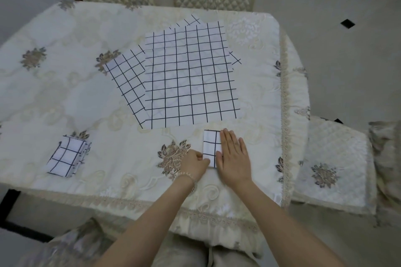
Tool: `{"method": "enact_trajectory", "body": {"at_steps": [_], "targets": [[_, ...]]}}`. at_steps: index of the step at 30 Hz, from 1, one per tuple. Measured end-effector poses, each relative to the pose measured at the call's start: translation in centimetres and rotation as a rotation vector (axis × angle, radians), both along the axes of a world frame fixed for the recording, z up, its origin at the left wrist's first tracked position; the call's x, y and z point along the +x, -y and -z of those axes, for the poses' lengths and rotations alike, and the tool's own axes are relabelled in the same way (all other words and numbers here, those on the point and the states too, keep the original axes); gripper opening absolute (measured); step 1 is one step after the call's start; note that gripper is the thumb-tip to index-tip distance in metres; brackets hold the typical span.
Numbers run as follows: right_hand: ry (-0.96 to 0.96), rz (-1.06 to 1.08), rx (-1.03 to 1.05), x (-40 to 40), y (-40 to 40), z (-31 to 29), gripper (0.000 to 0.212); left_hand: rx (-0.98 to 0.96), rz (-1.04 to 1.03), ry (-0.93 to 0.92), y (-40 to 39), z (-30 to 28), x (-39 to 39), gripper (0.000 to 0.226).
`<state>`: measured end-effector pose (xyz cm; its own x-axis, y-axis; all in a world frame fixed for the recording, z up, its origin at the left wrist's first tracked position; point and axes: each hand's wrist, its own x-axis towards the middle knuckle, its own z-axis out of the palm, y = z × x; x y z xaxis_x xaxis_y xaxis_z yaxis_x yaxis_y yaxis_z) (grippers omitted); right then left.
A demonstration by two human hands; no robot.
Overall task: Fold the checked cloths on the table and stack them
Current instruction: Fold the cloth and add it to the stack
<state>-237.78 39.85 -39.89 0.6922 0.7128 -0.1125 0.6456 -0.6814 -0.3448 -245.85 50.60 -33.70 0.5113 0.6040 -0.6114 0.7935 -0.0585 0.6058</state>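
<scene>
Right hand flat, fingers straight, pressing right half of small folded cloth; left hand pinches cloth's near-left edge, thumb on top. Beyond fingertips: spread checked cloths overlapping on table. Well left of left fingers: folded stack. Beaded bracelet on left wrist

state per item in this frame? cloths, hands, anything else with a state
small folded cloth: folded small, flat, under both hands
left hand: pinches that cloth's near left edge
right hand: flat, fingers straight, presses its right side
folded stack: folded cloths piled, near left, untouched
unfolded cloths: spread flat, overlapping, mid-table
tablecloth: spread over the table
</scene>
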Motion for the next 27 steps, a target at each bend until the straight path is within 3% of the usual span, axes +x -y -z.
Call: {"method": "enact_trajectory", "body": {"at_steps": [2,7,16,20,24,27], "targets": [[-0.008,-0.007,0.009,0.0,0.1,0.1,0.062,-0.027,0.037,-0.018,-0.3,0.3,0.1,0.032],[-0.104,-0.008,0.109,0.5,0.2,-0.8,0.064,-0.056,-0.013,0.034,-0.4,-0.2,-0.4,0.011],[-0.692,0.221,0.484,4.6,0.4,-8.8,0.052,0.181,0.153,0.204,-1.8,-5.6,-1.2,0.016],[-0.809,0.15,0.551,6.4,0.0,-12.0,0.017,0.242,0.22,0.238,-3.2,-8.7,-2.0,0.002],[-0.832,0.119,0.572,5.8,-1.1,-14.2,0.005,0.137,-0.122,0.385,-4.5,-10.5,-3.2,0.006],[-0.97,0.201,0.617,4.1,-2.9,-15.1,0.006,-0.239,-0.541,0.585,-5.3,-10.9,-4.4,0.011]]}}
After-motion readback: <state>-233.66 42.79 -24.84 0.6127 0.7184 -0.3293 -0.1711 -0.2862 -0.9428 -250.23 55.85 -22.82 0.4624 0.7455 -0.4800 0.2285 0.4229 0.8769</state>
